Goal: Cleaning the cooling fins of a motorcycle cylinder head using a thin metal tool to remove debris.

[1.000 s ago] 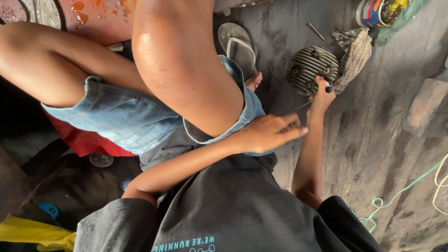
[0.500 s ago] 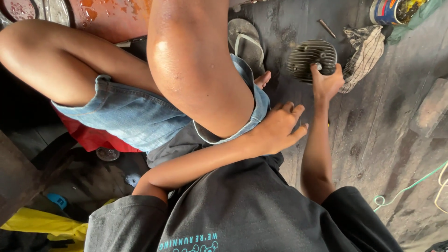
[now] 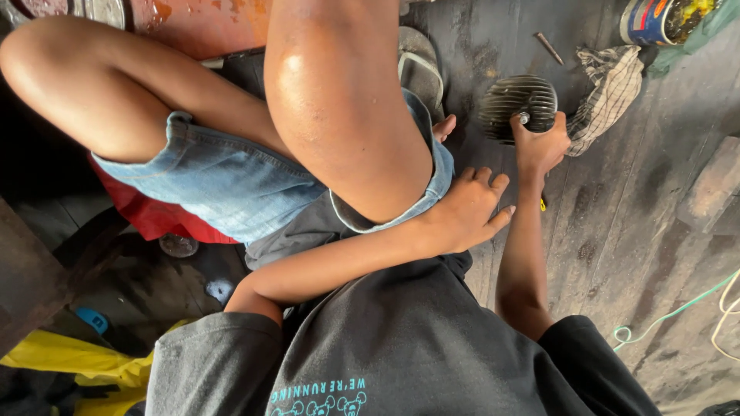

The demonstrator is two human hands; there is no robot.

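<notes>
Dark, grimy plank floor (image 3: 617, 231) under me. Rust-red metal surface (image 3: 200, 27) beyond it, top left; green cord (image 3: 671, 312) trailing across its right side; daylight glancing over the boards.

Finned metal cylinder head (image 3: 515, 104) — dark grey, rounded, with parallel cooling ribs. It lies on the dark wooden floor (image 3: 617, 231), just beside a checked rag (image 3: 609, 88).

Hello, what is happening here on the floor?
A person sits low on a dark wooden floor. The right hand grips a finned metal engine part, while the left hand rests against the bent leg in denim shorts. A checked rag, a paint tin and a sandal lie nearby.
</notes>
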